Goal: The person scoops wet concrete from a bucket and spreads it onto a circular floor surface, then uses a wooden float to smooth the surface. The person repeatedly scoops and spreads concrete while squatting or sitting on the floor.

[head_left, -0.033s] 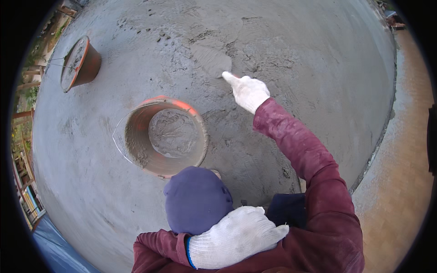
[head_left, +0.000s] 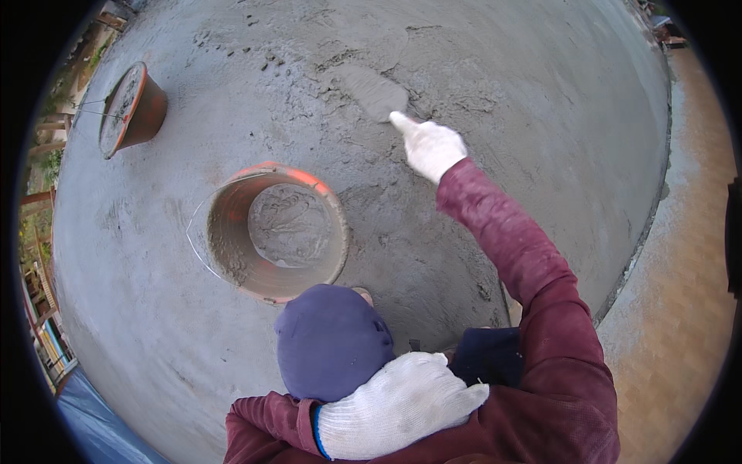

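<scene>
Grey mortar covers nearly the whole ground I am watching, bordered at right by a tan paved strip and at lower left by a blue sheet; the white-gloved right hand is closed round a trowel, whose grey blade seems laid flat on the mortar beyond the near bucket; the left hand, gloved too, is held low by a blue-clad knee, fingers hidden from me, so I cannot tell whether it is open or closed; the near bucket holds mortar at its bottom, while the far bucket, well apart at upper left, looks filled close to its rim; I judge the spreading well along, since broad stretches to either side look even; ragged ridges, crumbs and rough patches around the blade seem left to smooth.
</scene>
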`<state>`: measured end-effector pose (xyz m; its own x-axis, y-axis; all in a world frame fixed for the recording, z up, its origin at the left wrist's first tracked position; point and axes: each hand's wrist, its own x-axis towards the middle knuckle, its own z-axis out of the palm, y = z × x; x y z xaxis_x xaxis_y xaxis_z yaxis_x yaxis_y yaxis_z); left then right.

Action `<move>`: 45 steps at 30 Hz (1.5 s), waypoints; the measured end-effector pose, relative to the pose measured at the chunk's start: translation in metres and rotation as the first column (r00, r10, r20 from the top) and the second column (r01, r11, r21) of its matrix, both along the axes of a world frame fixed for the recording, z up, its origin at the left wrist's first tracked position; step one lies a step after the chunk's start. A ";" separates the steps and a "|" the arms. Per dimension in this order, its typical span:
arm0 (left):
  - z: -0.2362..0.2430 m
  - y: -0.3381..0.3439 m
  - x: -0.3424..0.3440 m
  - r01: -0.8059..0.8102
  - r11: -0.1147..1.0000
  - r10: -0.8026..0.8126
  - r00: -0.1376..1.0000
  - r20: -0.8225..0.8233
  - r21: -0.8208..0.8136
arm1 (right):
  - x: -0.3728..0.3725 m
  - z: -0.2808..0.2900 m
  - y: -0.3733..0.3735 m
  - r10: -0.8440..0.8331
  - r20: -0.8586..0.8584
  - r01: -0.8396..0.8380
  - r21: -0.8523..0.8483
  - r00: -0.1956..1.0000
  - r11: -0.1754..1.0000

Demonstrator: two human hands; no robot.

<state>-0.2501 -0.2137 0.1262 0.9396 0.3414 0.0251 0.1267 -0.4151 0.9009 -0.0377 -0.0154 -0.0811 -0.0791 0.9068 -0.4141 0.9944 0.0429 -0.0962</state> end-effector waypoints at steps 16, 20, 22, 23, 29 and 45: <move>0.014 0.004 0.029 0.250 0.968 -0.248 0.967 -0.050 0.026 | 0.137 0.015 -0.058 0.055 0.129 -0.049 -0.043 0.990 0.998; 0.024 0.005 0.040 0.341 0.940 -0.337 0.932 -0.135 0.011 | 0.205 0.002 0.007 -0.269 0.213 0.264 0.052 0.939 0.963; 0.023 0.009 0.054 0.454 0.891 -0.449 0.881 -0.149 -0.003 | 0.291 -0.045 -0.011 -0.425 0.110 0.404 0.172 0.899 0.899; 0.022 0.010 0.059 0.502 0.865 -0.498 0.856 -0.142 -0.001 | 0.329 -0.061 -0.032 -0.494 0.025 0.474 0.238 0.869 0.848; 0.020 0.002 0.042 0.331 0.943 -0.331 0.940 -0.084 -0.014 | 0.140 0.005 -0.126 -0.630 -0.350 0.524 -0.355 0.693 0.774; 0.023 -0.029 0.017 0.156 0.983 -0.169 0.976 0.140 0.098 | -0.008 0.208 -0.132 0.485 -0.179 -0.428 0.281 0.856 0.859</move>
